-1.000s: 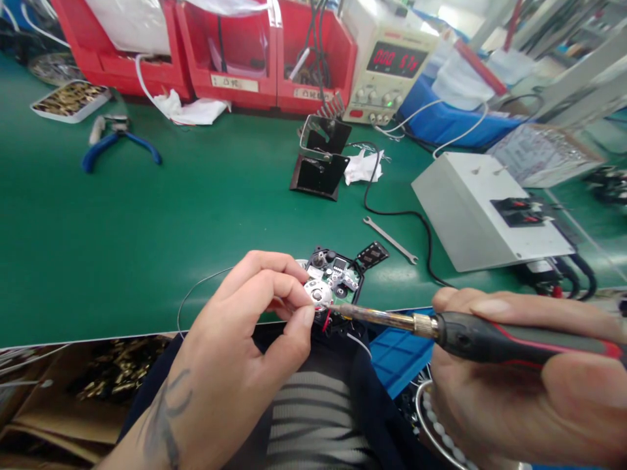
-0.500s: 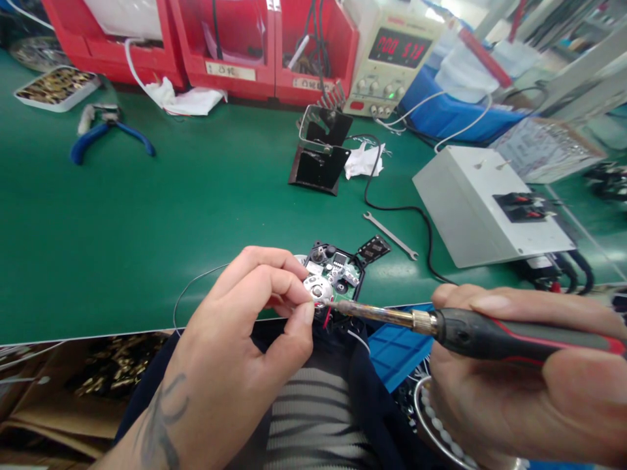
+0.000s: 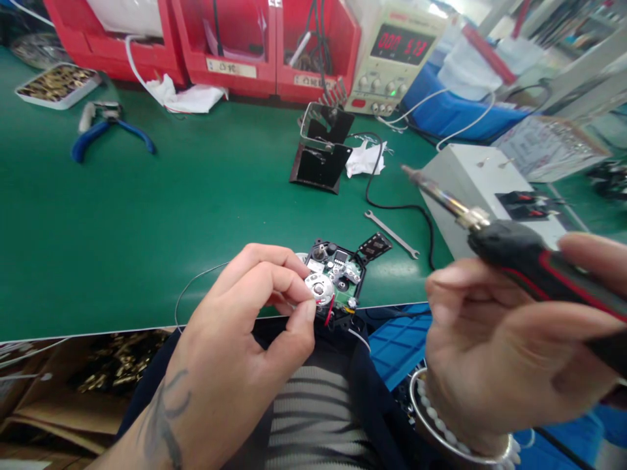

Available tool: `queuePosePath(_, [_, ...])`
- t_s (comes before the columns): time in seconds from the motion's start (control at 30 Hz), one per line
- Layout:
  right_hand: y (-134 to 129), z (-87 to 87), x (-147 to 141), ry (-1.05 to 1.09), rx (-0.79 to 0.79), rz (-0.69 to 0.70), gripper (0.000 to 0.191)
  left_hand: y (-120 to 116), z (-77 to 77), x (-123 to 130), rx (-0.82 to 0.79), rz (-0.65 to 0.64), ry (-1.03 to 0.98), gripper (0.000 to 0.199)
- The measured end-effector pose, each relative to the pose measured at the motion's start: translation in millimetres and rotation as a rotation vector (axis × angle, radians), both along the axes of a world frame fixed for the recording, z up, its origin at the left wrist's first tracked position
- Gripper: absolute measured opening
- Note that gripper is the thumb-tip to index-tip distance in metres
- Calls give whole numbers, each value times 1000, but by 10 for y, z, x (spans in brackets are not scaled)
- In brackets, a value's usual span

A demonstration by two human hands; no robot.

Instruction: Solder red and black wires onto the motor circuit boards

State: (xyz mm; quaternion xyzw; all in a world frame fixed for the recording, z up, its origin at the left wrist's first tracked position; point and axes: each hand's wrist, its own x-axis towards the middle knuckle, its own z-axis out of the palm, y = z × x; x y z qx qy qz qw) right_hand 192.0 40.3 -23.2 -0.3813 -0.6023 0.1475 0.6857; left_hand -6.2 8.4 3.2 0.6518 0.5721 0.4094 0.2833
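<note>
My left hand (image 3: 255, 313) is closed, thumb and fingertips pinched at the edge of a round silver disc-shaped part (image 3: 319, 288). That part sits over a green circuit board (image 3: 345, 295) in a black plastic housing (image 3: 363, 269) at the table's front edge. A short red wire (image 3: 330, 311) runs beside the disc. My right hand (image 3: 509, 339) is wrapped around the dark grip of a soldering iron (image 3: 460, 212). Its tip points up and left, in the air near the grey box, apart from the board. What lies under my left fingertips is hidden.
A black soldering iron stand (image 3: 321, 163), an open-end wrench (image 3: 392, 235) and a grey metal box (image 3: 460, 176) lie beyond the board. Blue-handled pliers (image 3: 110, 127) and a tray of brass parts (image 3: 57, 86) are far left. Red bins (image 3: 225, 81) and a power supply (image 3: 377, 81) line the back.
My right hand has lifted the soldering iron up and away from the board, its tip now tilted upward. My left hand stays pinched at the disc.
</note>
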Motion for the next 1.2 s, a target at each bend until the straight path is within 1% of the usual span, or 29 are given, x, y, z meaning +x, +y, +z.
queuePosePath(0.1, [60,-34,-42,-137,-46,60,33,1,0,-8,-9,-3,-5,16])
queuePosePath(0.17, [83,-50,-55,-223,-156,95,39,2,-9,-11,-7,-11,0,16])
queuePosePath(0.2, [92,-53,-61,-245,-201,114,41,1,-16,-11,-5,-13,3,16])
queuePosePath(0.27, [108,-49,-79,-269,-228,154,39,-2,-32,-12,5,-20,7,15])
queuePosePath(0.43, [125,-6,-154,-193,-200,191,32,-18,-55,-57,39,-20,9,16])
queuePosePath(0.53, [119,1,-196,-159,-225,211,32,-60,-59,-112,35,-28,13,16])
queuePosePath(0.63, [115,-14,-209,-152,-249,233,31,-124,-88,-172,27,-33,-42,17])
queuePosePath(0.67, [114,-21,-208,-147,-252,233,31,-139,-111,-194,26,-9,-80,17])
queuePosePath(0.73, [110,-31,-202,-138,-260,220,31,-141,-185,-246,24,130,-170,14])
queuePosePath(0.8, [104,-35,-200,-132,-274,211,31,-101,-284,-305,-24,265,-237,9])
queuePosePath(0.83, [102,-33,-201,-131,-280,207,31,-71,-334,-334,-63,285,-265,6])
queuePosePath(0.87, [101,-30,-204,-132,-283,200,31,-39,-376,-360,-112,265,-296,5])
queuePosePath(0.9, [102,-26,-207,-134,-286,194,31,-7,-407,-378,-156,215,-335,6])
queuePosePath(0.97, [110,-20,-210,-146,-292,199,32,42,-416,-390,-217,104,-434,9])
queuePosePath(1.0, [117,-19,-209,-153,-302,208,32,60,-393,-381,-226,64,-483,9])
queuePosePath(1.07, [132,-23,-199,-164,-323,223,34,88,-299,-345,-225,-12,-527,9])
queuePosePath(1.13, [144,-34,-184,-170,-310,241,36,111,-178,-303,-193,-88,-474,14])
queuePosePath(1.2, [148,-49,-171,-171,-288,256,39,128,-79,-274,-154,-143,-362,17])
